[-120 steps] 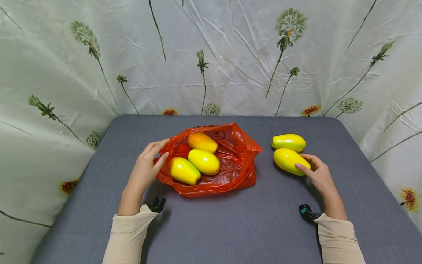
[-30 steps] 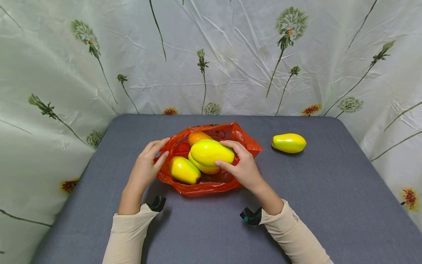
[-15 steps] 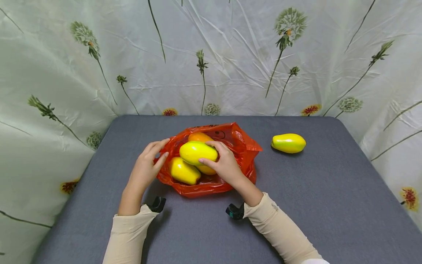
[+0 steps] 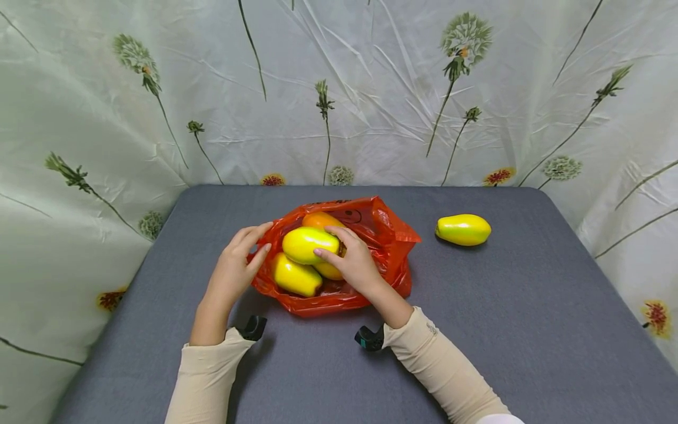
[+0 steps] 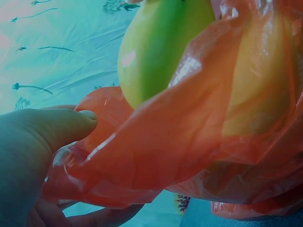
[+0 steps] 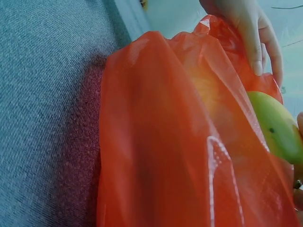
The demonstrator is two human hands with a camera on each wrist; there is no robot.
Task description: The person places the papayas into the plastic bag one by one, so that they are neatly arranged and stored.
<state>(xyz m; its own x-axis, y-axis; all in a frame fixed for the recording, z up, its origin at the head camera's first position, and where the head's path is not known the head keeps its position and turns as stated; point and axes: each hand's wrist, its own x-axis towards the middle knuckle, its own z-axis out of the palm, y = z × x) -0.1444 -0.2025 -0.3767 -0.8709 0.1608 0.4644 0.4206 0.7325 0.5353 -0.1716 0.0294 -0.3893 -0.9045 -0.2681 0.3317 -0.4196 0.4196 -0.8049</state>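
Observation:
In the head view a red plastic bag [image 4: 389, 259] lies with its mouth open on the grey table. My left hand [image 4: 233, 262] holds the bag's left rim, the thumb on the inner side and the fingers outside, as the left wrist view shows. My right hand [image 4: 355, 259] reaches over the bag and grips a yellow papaya [image 4: 307, 244] by its right end, between thumb and fingers. This papaya sits above others in the bag: a yellow one [image 4: 296, 277] at the front left, an orange-tinted one [image 4: 320, 219] at the back, and one mostly hidden beneath.
One more yellow papaya [image 4: 464, 229] lies on the grey table [image 4: 503, 318], right of the bag. Behind the table hangs a pale curtain [image 4: 371, 135] with printed dandelions. Small black devices [image 4: 371, 338] are strapped at both wrists.
My right hand has carried a papaya from the table's right side leftward over the bag, then slightly further left in the last half second. My left hand has stayed at the rim.

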